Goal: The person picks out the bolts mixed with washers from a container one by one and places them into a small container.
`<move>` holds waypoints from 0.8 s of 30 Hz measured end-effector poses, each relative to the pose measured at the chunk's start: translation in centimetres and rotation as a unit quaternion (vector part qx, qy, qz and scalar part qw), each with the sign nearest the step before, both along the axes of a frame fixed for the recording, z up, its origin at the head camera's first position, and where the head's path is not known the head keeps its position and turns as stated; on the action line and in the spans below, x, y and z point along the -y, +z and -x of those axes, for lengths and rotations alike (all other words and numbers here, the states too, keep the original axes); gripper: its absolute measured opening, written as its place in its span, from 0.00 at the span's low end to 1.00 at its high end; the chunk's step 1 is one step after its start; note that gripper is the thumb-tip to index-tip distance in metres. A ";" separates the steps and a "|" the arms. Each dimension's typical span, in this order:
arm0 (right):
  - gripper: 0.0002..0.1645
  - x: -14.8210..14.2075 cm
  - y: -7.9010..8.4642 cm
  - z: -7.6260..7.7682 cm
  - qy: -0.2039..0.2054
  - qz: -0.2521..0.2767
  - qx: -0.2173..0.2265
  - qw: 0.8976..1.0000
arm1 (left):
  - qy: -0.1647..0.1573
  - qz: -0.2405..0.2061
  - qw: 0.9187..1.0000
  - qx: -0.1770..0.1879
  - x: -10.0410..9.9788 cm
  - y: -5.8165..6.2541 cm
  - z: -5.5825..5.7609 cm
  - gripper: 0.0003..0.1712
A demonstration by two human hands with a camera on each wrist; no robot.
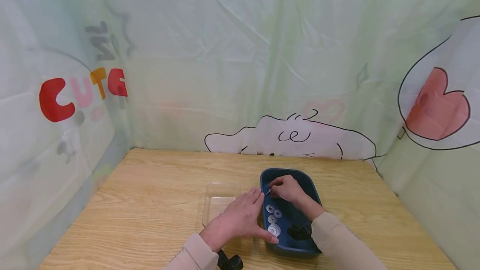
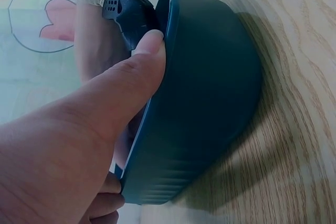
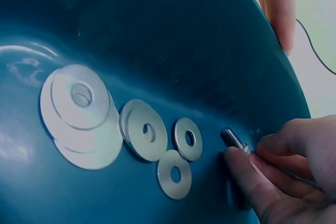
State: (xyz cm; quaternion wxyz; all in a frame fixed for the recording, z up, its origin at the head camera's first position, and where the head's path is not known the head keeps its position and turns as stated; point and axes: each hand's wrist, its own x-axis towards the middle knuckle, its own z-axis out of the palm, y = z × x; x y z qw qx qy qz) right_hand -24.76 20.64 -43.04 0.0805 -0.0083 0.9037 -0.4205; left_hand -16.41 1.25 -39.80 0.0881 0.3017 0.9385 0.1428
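A dark blue plastic bin (image 1: pixel 288 248) stands on the table. My left hand (image 1: pixel 241 216) rests along its left rim, fingers fairly straight and thumb spread over the edge, as the left wrist view also shows. Inside the bin, near the far left, my right hand (image 1: pixel 288 188) pinches a small threaded metal bolt (image 3: pixel 234 139) between thumb and fingers. The bolt's other end is hidden by the fingers. Flat metal washers lie on the bin floor: a stack of large washers (image 3: pixel 79 114), overlapping medium washers (image 3: pixel 148 142) and small washers (image 3: pixel 174 177).
Left of the bin, a clear plastic tray (image 1: pixel 221 188) sits on the wooden table (image 1: pixel 150 203), partly behind my left hand. A printed curtain (image 1: pixel 187 74) hangs behind the table and along its sides. Black devices are strapped at both wrists.
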 end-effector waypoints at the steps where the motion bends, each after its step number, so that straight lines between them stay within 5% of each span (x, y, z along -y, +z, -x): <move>1: 0.14 0.1 -0.1 0.0 0.000 0.001 -0.001 1.000 | 0.000 0.001 1.000 0.000 0.0 0.0 0.0 0.68; 10: 0.13 0.8 -0.2 -0.4 -0.003 0.024 0.006 1.000 | -0.005 0.000 1.000 -0.004 0.1 0.0 0.0 0.68; 24: 0.16 1.3 -0.2 -0.9 -0.035 0.118 0.078 0.989 | -0.008 -0.005 1.000 -0.010 0.0 -0.3 0.0 0.68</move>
